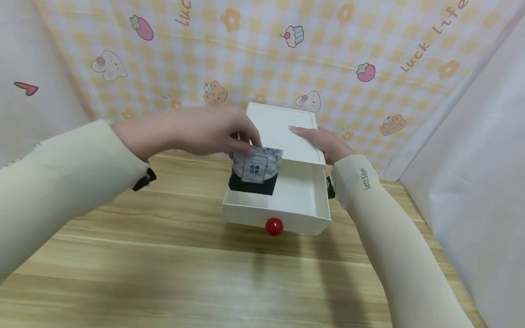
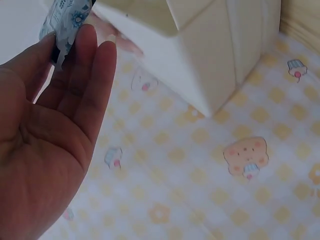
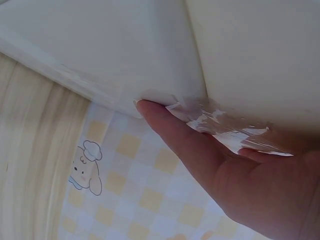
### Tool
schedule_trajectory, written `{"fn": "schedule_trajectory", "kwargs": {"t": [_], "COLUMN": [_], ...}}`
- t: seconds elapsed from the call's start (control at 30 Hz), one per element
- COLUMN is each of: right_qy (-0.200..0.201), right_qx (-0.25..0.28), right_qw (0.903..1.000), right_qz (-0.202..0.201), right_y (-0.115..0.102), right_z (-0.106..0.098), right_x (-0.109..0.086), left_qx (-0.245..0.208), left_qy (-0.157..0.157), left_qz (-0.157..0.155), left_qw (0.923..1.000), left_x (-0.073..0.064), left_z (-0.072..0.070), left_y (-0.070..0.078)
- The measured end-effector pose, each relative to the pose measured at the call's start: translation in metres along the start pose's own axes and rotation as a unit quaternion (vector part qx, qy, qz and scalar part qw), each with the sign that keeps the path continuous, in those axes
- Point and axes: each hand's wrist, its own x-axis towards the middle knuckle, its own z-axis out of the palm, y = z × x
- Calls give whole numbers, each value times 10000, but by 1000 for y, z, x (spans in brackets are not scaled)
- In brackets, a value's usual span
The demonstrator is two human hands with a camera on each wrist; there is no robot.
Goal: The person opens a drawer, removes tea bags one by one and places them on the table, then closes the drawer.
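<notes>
A white drawer box is in the middle of the head view, its drawer pulled out toward me. The drawer's front carries a round red knob. With thumb on the top and the other fingers beneath, my right hand grips the box at its right side; the right wrist view shows this hand against the white surface. My left hand pinches a small flat packet, blue-grey patterned above and black below, over the drawer's left part. The left wrist view shows the packet's edge between thumb and fingers.
A light wooden table lies under the box, with shadows below it. Behind hangs a yellow-checked cloth with cartoon prints. White cloth closes off the right side. Shiny clear film shows near the right fingers.
</notes>
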Motion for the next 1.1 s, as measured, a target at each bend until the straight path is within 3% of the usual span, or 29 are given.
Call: {"fn": "schedule_trajectory", "kwargs": {"t": [0.13, 0.23, 0.43, 0.6, 0.77, 0.97, 1.1], "right_qy": [19, 32, -64, -113, -130, -140, -125], "right_qx": [29, 15, 62, 117, 123, 134, 101], "right_qw": [10000, 10000, 9999, 9997, 9997, 9997, 9996], "right_qz": [8, -26, -88, -160, -159, -180, -217], "right_y": [0, 0, 1, 2, 2, 3, 3], "right_z": [0, 0, 1, 1, 1, 1, 1], "right_x": [-2, -3, -2, -2, -2, -1, -2], "left_qx": [-273, -484, -134, -17, 391, 813, 708], "left_qy": [239, 399, 483, 291, -75, -432, -619], "left_qz": [-37, -233, -967, -1333, -1468, -1489, -1737], "left_qw": [9993, 9978, 9941, 9906, 9884, 9846, 9803], "left_x": [-13, -21, -34, -39, -44, -45, -47], "left_z": [-15, -25, -39, -40, -29, 5, 25], "left_y": [-15, -35, -83, -104, -120, -149, -165]}}
